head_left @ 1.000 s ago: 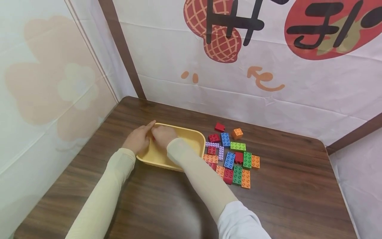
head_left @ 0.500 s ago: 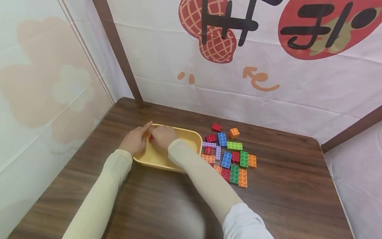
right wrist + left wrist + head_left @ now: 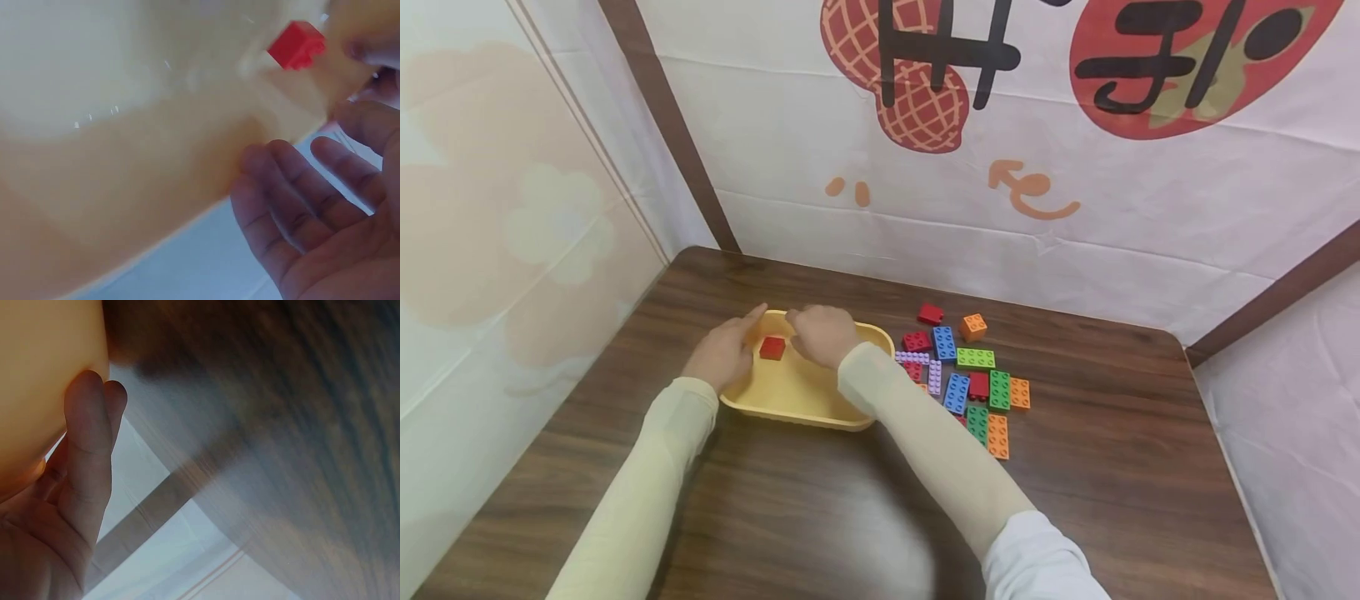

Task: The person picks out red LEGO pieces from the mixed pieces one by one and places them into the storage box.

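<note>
My left hand (image 3: 724,353) rests against the outer left side of the yellow tray (image 3: 805,398), fingers straight along its wall, holding nothing. My right hand (image 3: 820,333) hovers over the far rim of the tray with its fingers loosely spread and empty; in the right wrist view the palm is open and nothing is in it. The two hands sit close together but apart, with a small red brick (image 3: 772,347) lying between them on the tray floor, near the far left corner. It touches neither hand. The tray stands on the dark wooden table (image 3: 1112,467). Just to the right of the tray lies a cluster of loose bricks (image 3: 970,379) in red, blue, green, orange and lilac, flat on the table
</note>
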Demonstrator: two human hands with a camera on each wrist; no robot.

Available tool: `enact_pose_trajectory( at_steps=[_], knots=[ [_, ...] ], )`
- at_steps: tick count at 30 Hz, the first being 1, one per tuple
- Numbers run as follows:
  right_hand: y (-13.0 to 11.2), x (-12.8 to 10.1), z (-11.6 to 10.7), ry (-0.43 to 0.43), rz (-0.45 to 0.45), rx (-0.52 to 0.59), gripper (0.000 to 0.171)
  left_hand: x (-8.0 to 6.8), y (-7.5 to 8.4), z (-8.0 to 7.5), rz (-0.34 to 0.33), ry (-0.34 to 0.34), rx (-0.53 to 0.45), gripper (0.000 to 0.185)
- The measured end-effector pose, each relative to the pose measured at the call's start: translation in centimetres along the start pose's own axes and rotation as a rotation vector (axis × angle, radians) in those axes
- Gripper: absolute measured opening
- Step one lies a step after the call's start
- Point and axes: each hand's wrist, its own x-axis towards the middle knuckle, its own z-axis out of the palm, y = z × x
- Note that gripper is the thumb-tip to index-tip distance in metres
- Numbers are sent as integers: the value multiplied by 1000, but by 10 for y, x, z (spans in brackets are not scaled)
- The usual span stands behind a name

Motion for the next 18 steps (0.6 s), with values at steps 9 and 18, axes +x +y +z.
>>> enact_pose_trajectory(
  at_steps=[9,18],
  knots=[
    [21,-20,-19,24,12,3,32,1,1,2,-16,-28,-6,73],
    [65,-55,-22,22,107,47,30,1,1,1,3,-12,-12,73]
  ],
)
